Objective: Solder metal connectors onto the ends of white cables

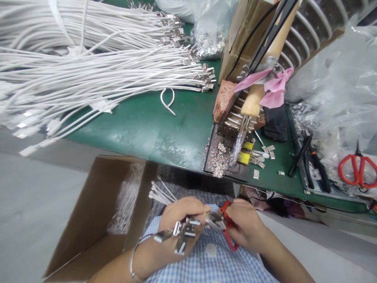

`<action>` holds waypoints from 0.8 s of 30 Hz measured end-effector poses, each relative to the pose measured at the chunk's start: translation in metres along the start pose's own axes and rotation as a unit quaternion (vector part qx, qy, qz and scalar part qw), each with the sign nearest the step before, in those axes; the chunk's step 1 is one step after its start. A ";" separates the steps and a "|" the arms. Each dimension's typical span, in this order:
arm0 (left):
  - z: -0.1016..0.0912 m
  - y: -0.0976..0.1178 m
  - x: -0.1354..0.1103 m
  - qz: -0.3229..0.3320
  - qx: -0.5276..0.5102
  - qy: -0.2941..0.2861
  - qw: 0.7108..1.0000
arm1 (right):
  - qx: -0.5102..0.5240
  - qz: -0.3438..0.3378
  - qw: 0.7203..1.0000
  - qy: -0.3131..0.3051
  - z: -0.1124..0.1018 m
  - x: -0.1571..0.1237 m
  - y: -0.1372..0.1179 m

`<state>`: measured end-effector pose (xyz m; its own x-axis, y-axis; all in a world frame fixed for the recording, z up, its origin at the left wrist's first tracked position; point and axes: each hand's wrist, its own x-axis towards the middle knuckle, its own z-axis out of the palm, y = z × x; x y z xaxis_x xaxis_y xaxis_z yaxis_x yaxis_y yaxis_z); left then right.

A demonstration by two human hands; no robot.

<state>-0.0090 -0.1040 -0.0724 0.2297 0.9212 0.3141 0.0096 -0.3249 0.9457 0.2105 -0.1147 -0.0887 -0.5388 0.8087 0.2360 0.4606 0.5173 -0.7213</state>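
Low in front of the checked apron, my left hand is closed around a small bundle of white cables. Their cut-looking tails stick out at its upper left, and several silver metal plugs hang out below the fingers. My right hand grips red-handled scissors. The scissors meet the left fingertips at another metal plug; fingers and metal hide most of the blades, so I cannot tell whether they touch a wire.
Bundled white cables cover the green table's left side. A soldering iron with pink ties rests in its stand beside a brick. Cutters and other red scissors lie right. An open carton stands below left.
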 end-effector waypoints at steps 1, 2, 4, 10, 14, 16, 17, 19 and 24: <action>-0.001 0.001 -0.001 -0.044 -0.016 -0.016 0.999 | -0.004 0.003 1.000 0.003 0.000 0.000 0.001; -0.002 0.002 -0.002 -0.094 -0.042 -0.031 0.994 | -0.007 0.005 1.000 0.005 0.000 0.000 0.001; -0.002 0.003 -0.002 -0.196 -0.132 -0.054 0.970 | -0.007 0.008 1.000 0.008 0.000 0.001 0.002; 0.008 0.005 0.009 -0.325 -0.334 -0.022 0.884 | 0.020 0.032 0.998 0.043 0.020 0.007 -0.009; 0.013 0.006 0.011 -0.322 -0.354 -0.009 0.878 | 0.045 0.066 0.993 0.086 0.040 0.008 -0.017; 0.014 0.006 0.012 -0.322 -0.360 -0.008 0.876 | 0.053 0.072 0.991 0.103 0.044 0.009 -0.017; 0.014 0.007 0.013 -0.322 -0.362 -0.007 0.875 | 0.055 0.071 0.990 0.108 0.044 0.009 -0.016; 0.014 0.008 0.015 -0.323 -0.362 -0.004 0.875 | 0.055 0.066 0.990 0.116 0.037 0.009 -0.014; 0.012 0.010 0.013 -0.317 -0.352 -0.009 0.880 | 0.014 0.066 0.985 0.161 -0.005 -0.004 -0.017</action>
<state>0.0057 -0.0976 -0.0601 0.4115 0.8637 -0.2910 -0.4630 0.4731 0.7496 0.2085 -0.1255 -0.0744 -0.2222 0.9178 0.3291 0.4906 0.3969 -0.7758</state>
